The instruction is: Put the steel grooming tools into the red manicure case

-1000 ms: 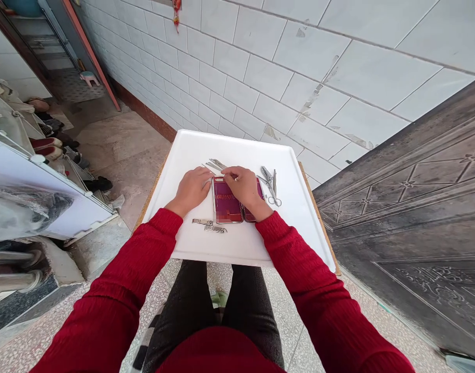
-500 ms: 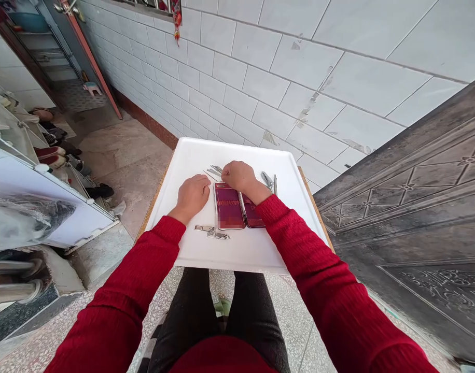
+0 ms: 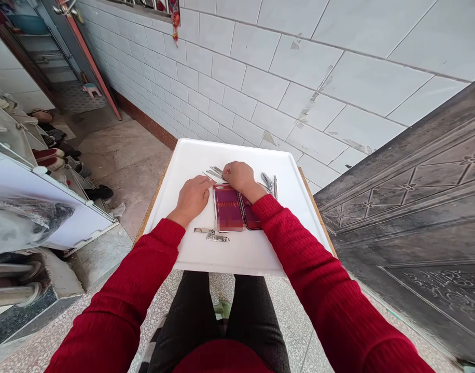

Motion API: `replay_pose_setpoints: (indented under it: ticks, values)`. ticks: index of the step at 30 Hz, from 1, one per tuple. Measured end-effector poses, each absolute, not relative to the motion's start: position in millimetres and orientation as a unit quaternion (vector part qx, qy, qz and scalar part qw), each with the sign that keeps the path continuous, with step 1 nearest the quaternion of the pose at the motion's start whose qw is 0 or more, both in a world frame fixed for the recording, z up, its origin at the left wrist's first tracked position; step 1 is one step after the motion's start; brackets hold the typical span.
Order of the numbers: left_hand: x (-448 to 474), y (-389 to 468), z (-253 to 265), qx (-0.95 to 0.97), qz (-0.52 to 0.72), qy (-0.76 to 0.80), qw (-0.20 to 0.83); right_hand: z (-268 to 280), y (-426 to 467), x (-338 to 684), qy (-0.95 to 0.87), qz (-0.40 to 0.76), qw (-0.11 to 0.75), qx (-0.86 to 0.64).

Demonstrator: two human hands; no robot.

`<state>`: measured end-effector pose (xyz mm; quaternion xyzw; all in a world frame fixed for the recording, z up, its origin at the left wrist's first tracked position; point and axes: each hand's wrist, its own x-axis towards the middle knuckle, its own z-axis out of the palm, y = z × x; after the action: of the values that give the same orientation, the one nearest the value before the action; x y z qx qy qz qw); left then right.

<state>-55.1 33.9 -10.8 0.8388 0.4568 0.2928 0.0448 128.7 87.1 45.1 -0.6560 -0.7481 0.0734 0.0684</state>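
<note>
An open manicure case (image 3: pixel 230 211) with a purple-red lining lies on the white tabletop (image 3: pixel 256 256). At its upper left corner is my left hand (image 3: pixel 194 196), holding nothing that shows, with its forefinger stretched towards the corner. My right hand (image 3: pixel 239 175) is closed above the case's top edge, its fingertips pinched and hidden. Beside those fingertips lie several slim metal manicure tools (image 3: pixel 214 172). Two nail clippers, a left one (image 3: pixel 201 230) and a right one (image 3: pixel 218 238), rest in front of the case. My right wrist covers part of the case's right half.
Right of my right hand lie a silver clipper-like tool (image 3: pixel 266 180) and a thin metal tool (image 3: pixel 275 186). A tiled wall (image 3: pixel 237 77) rises behind the table. A dark ornate panel (image 3: pixel 424 207) stands right, a shoe rack (image 3: pixel 31 140) left.
My left hand's forefinger has stretched out to the right, towards the case's corner. My right hand stays closed in nearly the same place.
</note>
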Motion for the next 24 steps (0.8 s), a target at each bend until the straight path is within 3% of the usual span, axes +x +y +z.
replay_pose_setpoints:
  ticks: [8,24]
  values:
    - [-55,34,-12,0.839,0.294,0.456,0.044,49,87,126,-0.762,0.061,0.093,-0.638]
    - [-54,34,-12,0.838,0.293,0.457,0.053,41,93,129,-0.762,0.033,0.038,-0.645]
